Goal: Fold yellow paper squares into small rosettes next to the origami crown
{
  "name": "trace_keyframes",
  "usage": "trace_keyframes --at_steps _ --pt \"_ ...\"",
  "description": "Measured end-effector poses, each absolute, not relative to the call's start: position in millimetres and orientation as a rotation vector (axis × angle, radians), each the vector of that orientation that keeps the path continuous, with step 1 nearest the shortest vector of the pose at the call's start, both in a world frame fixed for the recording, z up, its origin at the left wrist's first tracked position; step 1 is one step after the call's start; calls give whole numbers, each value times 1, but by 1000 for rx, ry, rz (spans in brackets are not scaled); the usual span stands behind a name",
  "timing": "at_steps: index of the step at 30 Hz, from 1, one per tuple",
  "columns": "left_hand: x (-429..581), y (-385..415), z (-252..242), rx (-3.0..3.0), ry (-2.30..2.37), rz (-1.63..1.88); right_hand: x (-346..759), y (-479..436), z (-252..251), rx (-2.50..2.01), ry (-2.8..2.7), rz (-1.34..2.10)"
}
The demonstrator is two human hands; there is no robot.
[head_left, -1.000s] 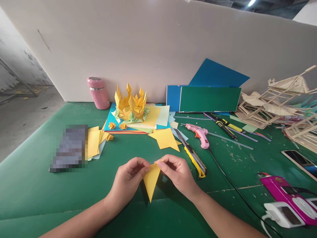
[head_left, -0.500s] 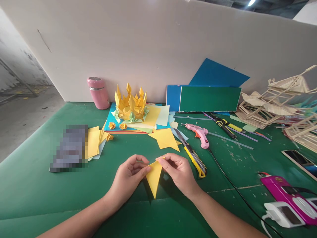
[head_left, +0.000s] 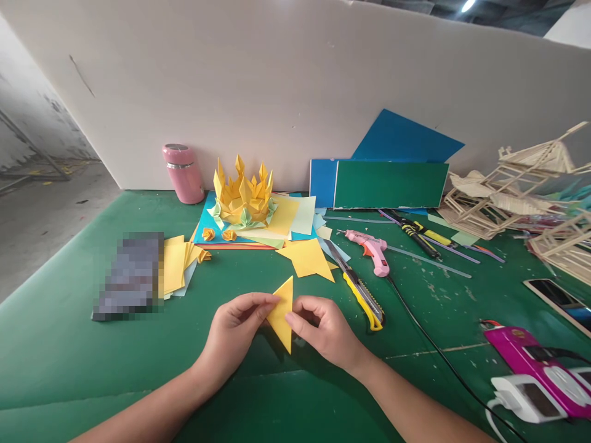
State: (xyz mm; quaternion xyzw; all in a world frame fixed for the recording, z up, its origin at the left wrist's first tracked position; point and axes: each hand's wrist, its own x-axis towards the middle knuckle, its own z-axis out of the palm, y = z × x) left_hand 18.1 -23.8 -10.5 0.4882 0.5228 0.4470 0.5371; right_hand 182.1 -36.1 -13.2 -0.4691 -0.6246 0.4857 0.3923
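Green desk below; I've got both wrists angled inward, left hand and right hand curled, each pinching the folded yellow paper. It lies between them (neither's nearer), long axis near-to-far, right thumb at its right edge.

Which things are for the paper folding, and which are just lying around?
Probably for folding:
- yellow folded paper, in the left hand, touched by the right hand
- maybe the yellow sheets

Probably just lying around:
- pink flask
- phone
- wooden stick models
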Motion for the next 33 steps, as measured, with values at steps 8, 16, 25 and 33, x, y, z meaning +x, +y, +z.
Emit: trace_keyframes --at_steps 8,16,25,33 --pt "19 -23 -8 1297 1151 991 185 -35 -17 -1173 -1632 1105" --pt "21 -25 -7 1093 1061 1105 181 -39 -15 -1167 -1707 831" --pt "22 -25 -6 1013 986 1090 181 -38 -16 -1190 -1645 827" --pt "21 -28 -6 1051 994 1023 181 -40 -15 -1105 -1707 683"
